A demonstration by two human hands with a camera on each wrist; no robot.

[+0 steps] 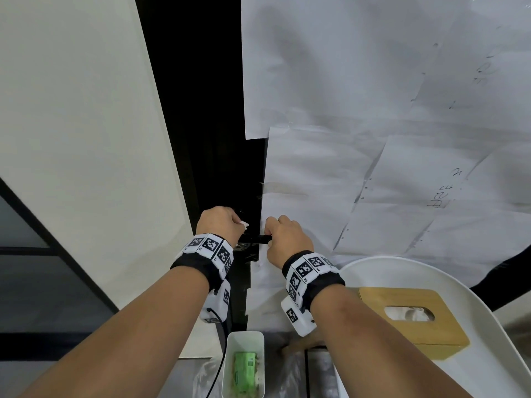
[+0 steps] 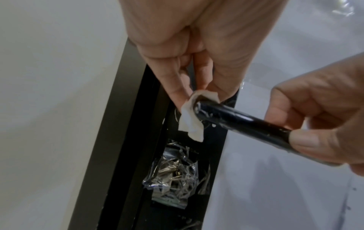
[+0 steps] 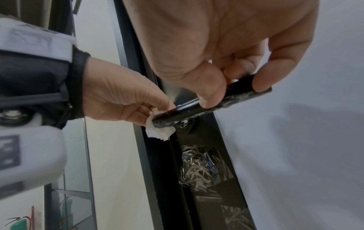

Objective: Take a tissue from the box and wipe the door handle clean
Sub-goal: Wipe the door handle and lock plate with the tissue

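two grips at the black door handle [image 2: 242, 124], my left grip [image 1: 221, 225] pinching a crumpled white tissue [image 2: 189, 123] against its pivot end, my right grip [image 1: 287, 239] curled round its free end, wooden tissue box [image 1: 413, 320] on the white bench [image 1: 494, 363]

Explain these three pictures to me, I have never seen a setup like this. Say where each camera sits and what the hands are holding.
There is no machine here: a person works with bare hands. The wide picture comes from a camera on the head, looking down. The other two come from cameras strapped to the wrists, by the bands with black-and-white markers. The left hand pinches a small tissue against the pivot end of the black door handle. The right hand grips the free end with its fingers. Low right, a wood-topped tissue box sits on a white surface. A white bin holds a green pack.
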